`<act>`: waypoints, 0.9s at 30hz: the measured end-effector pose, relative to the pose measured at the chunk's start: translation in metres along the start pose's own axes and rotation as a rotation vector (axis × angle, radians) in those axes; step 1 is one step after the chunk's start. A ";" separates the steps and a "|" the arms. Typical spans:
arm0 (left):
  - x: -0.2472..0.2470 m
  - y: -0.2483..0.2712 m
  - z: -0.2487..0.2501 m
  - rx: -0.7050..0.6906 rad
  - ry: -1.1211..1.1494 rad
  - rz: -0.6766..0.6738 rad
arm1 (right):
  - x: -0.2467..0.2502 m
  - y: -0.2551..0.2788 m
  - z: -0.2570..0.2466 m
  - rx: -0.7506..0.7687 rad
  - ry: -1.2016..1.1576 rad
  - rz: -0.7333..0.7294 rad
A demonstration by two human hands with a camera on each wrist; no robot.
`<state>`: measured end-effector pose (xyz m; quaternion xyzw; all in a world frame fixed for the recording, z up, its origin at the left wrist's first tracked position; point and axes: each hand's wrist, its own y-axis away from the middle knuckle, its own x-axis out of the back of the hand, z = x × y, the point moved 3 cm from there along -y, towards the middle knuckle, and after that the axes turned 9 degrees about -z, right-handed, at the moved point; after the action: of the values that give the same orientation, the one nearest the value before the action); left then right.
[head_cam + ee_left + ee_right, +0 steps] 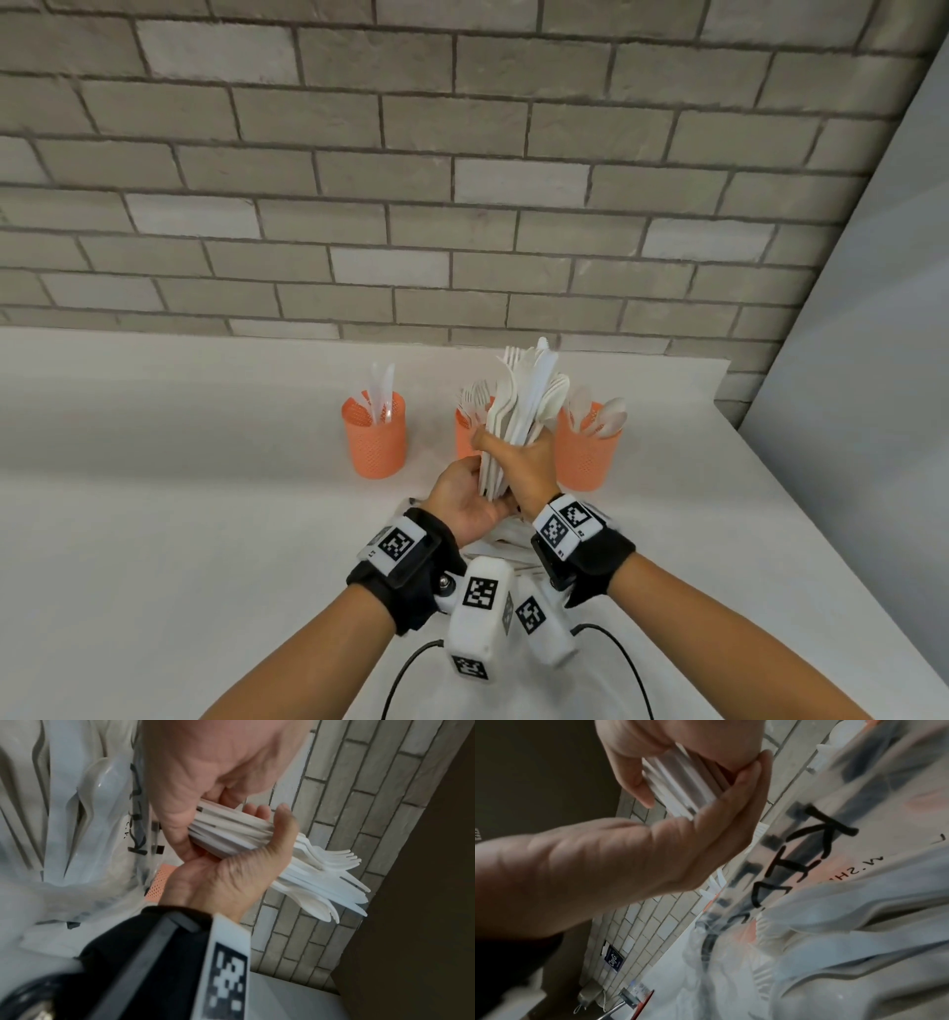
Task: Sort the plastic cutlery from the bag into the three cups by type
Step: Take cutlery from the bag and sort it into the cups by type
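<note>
Grey brick wall (pixel 462 154) behind a white table (pixel 154 514). Three orange mesh cups in a row: left cup (pixel 375 442) holds knives, middle cup (pixel 464 437) forks, right cup (pixel 588 452) spoons. Both hands together, raised in front of the middle cup. Right hand (pixel 534 467) clamped round a mixed bundle of white plastic cutlery (pixel 524 406), heads up. Left hand (pixel 467 501) cups the handle ends from below. Clear printed bag (pixel 834 902) just beneath the wrists, more cutlery inside.

Three cups (pixel 375 437) in a row on the table (pixel 179 488) before the wall (pixel 359 180).
</note>
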<state>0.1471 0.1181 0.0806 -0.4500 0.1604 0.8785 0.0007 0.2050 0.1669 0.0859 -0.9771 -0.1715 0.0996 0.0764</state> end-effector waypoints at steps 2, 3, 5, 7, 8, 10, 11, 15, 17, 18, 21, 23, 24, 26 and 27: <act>0.003 -0.005 -0.002 -0.017 0.009 0.016 | 0.003 -0.004 0.001 0.003 0.002 -0.038; 0.005 -0.007 -0.002 -0.025 0.014 0.024 | 0.004 -0.006 0.002 0.002 0.009 -0.057; 0.005 -0.010 -0.003 -0.026 0.012 0.020 | 0.005 -0.008 0.005 -0.006 0.031 -0.071; 0.005 -0.013 -0.003 -0.012 0.000 -0.005 | 0.005 -0.012 0.010 -0.015 0.045 -0.065; 0.005 -0.014 -0.003 -0.002 -0.014 -0.013 | 0.004 -0.013 0.011 -0.020 0.056 -0.057; 0.006 -0.014 -0.002 0.008 -0.082 -0.001 | 0.003 -0.018 0.013 -0.026 0.058 -0.042; 0.008 -0.015 -0.001 0.010 -0.138 0.014 | 0.003 -0.020 0.014 -0.028 0.054 -0.027; 0.017 -0.014 0.019 -0.049 -0.566 0.157 | 0.007 -0.028 0.014 -0.028 0.096 0.006; 0.019 -0.015 0.041 -0.189 -0.873 0.228 | 0.009 -0.029 0.016 -0.060 0.148 -0.008; 0.018 -0.016 0.052 -0.297 -0.953 0.233 | 0.010 -0.030 0.017 -0.090 0.177 -0.016; 0.002 -0.016 0.081 -0.543 -0.987 0.190 | 0.014 -0.031 0.023 -0.182 0.242 -0.048; -0.008 -0.019 0.089 -0.596 -1.007 0.173 | 0.015 -0.031 0.028 -0.215 0.265 -0.065; -0.010 -0.023 0.090 -0.605 -1.021 0.180 | 0.016 -0.030 0.030 -0.224 0.275 -0.064; -0.011 -0.030 0.089 -0.583 -1.066 0.233 | 0.016 -0.029 0.035 -0.228 0.305 -0.049; -0.010 -0.035 0.087 -0.557 -1.088 0.262 | 0.017 -0.030 0.037 -0.224 0.328 -0.036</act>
<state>0.0897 0.1773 0.1262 0.1017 -0.0442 0.9835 -0.1428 0.2025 0.2046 0.0524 -0.9794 -0.1843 -0.0820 -0.0041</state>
